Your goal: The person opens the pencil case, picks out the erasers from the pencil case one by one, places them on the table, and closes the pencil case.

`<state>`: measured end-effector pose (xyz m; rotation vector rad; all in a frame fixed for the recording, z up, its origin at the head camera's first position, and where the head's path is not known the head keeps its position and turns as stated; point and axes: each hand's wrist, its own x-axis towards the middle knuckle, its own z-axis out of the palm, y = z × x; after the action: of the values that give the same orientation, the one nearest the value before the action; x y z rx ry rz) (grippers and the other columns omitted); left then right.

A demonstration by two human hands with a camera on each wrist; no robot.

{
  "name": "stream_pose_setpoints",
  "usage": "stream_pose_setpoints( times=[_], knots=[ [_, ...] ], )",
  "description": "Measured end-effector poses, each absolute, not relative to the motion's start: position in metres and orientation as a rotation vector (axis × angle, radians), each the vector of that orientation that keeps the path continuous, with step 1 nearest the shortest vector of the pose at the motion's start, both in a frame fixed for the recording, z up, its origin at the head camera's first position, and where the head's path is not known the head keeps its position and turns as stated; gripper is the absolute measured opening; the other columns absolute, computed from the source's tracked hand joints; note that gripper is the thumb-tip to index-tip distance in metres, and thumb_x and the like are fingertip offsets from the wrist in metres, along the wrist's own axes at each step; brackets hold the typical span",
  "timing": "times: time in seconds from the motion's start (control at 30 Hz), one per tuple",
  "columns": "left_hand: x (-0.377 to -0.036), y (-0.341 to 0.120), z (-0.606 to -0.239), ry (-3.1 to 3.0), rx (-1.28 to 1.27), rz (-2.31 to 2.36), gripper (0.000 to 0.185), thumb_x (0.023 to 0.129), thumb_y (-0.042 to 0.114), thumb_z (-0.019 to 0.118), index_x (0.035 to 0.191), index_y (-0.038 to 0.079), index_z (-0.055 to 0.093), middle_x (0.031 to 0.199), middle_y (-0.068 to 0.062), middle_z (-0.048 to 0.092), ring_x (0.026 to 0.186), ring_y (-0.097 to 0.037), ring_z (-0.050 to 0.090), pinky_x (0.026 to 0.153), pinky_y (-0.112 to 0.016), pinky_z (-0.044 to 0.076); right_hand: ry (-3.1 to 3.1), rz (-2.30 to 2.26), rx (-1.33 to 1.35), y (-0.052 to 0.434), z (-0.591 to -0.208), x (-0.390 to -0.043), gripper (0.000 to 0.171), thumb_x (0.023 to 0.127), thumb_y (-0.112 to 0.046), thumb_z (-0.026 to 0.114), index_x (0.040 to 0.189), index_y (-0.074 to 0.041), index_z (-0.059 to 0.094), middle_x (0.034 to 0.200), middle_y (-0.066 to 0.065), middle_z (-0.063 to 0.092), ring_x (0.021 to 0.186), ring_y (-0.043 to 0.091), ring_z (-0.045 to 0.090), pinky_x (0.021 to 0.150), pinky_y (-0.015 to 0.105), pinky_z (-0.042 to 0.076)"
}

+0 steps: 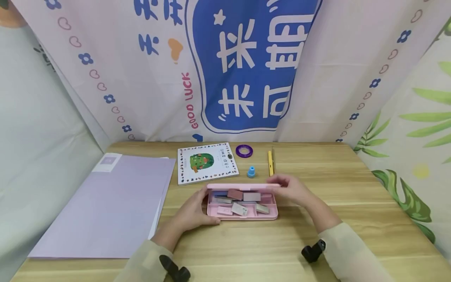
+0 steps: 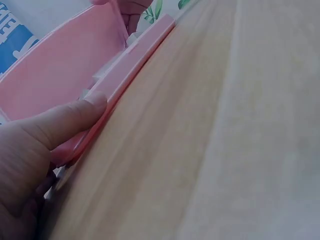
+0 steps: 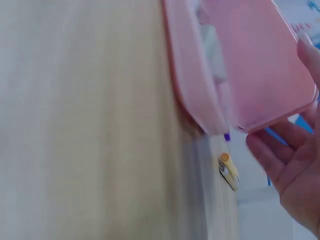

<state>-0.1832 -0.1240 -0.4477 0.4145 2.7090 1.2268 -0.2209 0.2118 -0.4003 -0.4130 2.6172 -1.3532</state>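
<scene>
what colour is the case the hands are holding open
Pink: the case and its raised lid are pale pink, clearest in the head view.

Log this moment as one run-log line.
left hand: holds pink case base, thumb on front rim | right hand: fingers on raised lid | case: open, erasers inside | surface: wooden table

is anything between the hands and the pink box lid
Nothing visible. The right hand already touches the raised lid at its right end, and the left hand holds the left end of the pink box. The erasers lie inside, below the lid.
</scene>
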Motion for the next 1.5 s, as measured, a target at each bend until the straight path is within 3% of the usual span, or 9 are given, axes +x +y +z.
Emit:
stream_pose_setpoints(
  times=[0.17, 0.33, 0.57, 0.7, 0.8, 0.93, 1.17, 1.5],
  knots=[
    [-0.183, -0.124, -0.447, 2.731, 0.383, 1.163, 0.13, 0.06, 0.05, 0.091, 0.158, 0.012, 0.014, 0.159, -0.012, 0.032, 0.146, -0.038, 0.03, 0.119, -0.055, 0.026, 2.509, -1.824, -0.26, 0.212, -0.402, -0.239, 0.028, 0.096, -0.011, 0.062, 0.111, 0.011, 0.055, 0.091, -0.005, 0.068, 0.081, 0.003, 0.066, 0.079, 0.026, 0.06],
    [-0.182, -0.124, -0.446, 2.74, 0.365, 1.14, 0.129, 0.06, 0.051, 0.09, 0.158, 0.015, 0.015, 0.159, -0.014, 0.033, 0.144, -0.041, 0.031, 0.117, -0.058, 0.029, 2.501, -1.962, -0.12, 0.206, -0.408, -0.255, 0.035, 0.098, -0.016, 0.06, 0.119, 0.011, 0.058, 0.087, -0.015, 0.066, 0.077, -0.002, 0.065, 0.077, 0.023, 0.06],
    [-0.182, -0.124, -0.447, 2.736, 0.349, 1.133, 0.127, 0.061, 0.052, 0.089, 0.158, 0.014, 0.017, 0.159, -0.012, 0.033, 0.145, -0.04, 0.031, 0.117, -0.057, 0.029, 2.564, -1.902, -0.014, 0.203, -0.42, -0.266, 0.036, 0.096, -0.013, 0.062, 0.127, 0.005, 0.06, 0.099, 0.004, 0.072, 0.077, -0.004, 0.062, 0.078, 0.024, 0.059],
    [-0.182, -0.122, -0.449, 2.734, 0.347, 1.135, 0.126, 0.061, 0.053, 0.089, 0.158, 0.013, 0.017, 0.159, -0.013, 0.033, 0.144, -0.042, 0.03, 0.117, -0.058, 0.028, 2.662, -1.794, -0.021, 0.204, -0.42, -0.264, 0.04, 0.095, -0.017, 0.065, 0.131, 0.0, 0.06, 0.111, 0.015, 0.069, 0.083, -0.001, 0.06, 0.076, 0.019, 0.057],
    [-0.182, -0.122, -0.449, 2.731, 0.344, 1.13, 0.126, 0.061, 0.053, 0.089, 0.158, 0.014, 0.017, 0.159, -0.013, 0.033, 0.144, -0.043, 0.03, 0.117, -0.059, 0.029, 2.805, -1.687, -0.078, 0.205, -0.413, -0.255, 0.039, 0.093, -0.018, 0.067, 0.128, -0.003, 0.062, 0.114, 0.019, 0.066, 0.09, 0.01, 0.06, 0.075, 0.016, 0.053],
    [-0.183, -0.122, -0.449, 2.734, 0.341, 1.127, 0.127, 0.061, 0.052, 0.089, 0.158, 0.016, 0.017, 0.158, -0.015, 0.034, 0.143, -0.042, 0.033, 0.116, -0.058, 0.031, 2.947, -1.43, -0.268, 0.201, -0.406, -0.234, 0.031, 0.09, -0.017, 0.069, 0.119, -0.005, 0.068, 0.104, 0.013, 0.066, 0.093, 0.022, 0.061, 0.078, 0.023, 0.053],
    [-0.183, -0.123, -0.448, 2.737, 0.356, 1.141, 0.126, 0.061, 0.052, 0.089, 0.158, 0.016, 0.017, 0.157, -0.015, 0.036, 0.142, -0.041, 0.034, 0.116, -0.058, 0.031, 2.878, -1.023, -0.694, 0.193, -0.417, -0.213, 0.02, 0.087, -0.016, 0.073, 0.106, -0.012, 0.074, 0.097, -0.001, 0.069, 0.091, 0.014, 0.061, 0.082, 0.03, 0.055],
    [-0.184, -0.123, -0.449, 2.746, 0.359, 1.131, 0.125, 0.062, 0.051, 0.089, 0.158, 0.016, 0.017, 0.157, -0.015, 0.037, 0.142, -0.042, 0.035, 0.116, -0.058, 0.031, 2.915, -0.831, -0.816, 0.188, -0.426, -0.214, 0.024, 0.086, -0.018, 0.075, 0.109, -0.012, 0.075, 0.103, 0.001, 0.072, 0.096, 0.017, 0.064, 0.088, 0.038, 0.055]
  ],
)
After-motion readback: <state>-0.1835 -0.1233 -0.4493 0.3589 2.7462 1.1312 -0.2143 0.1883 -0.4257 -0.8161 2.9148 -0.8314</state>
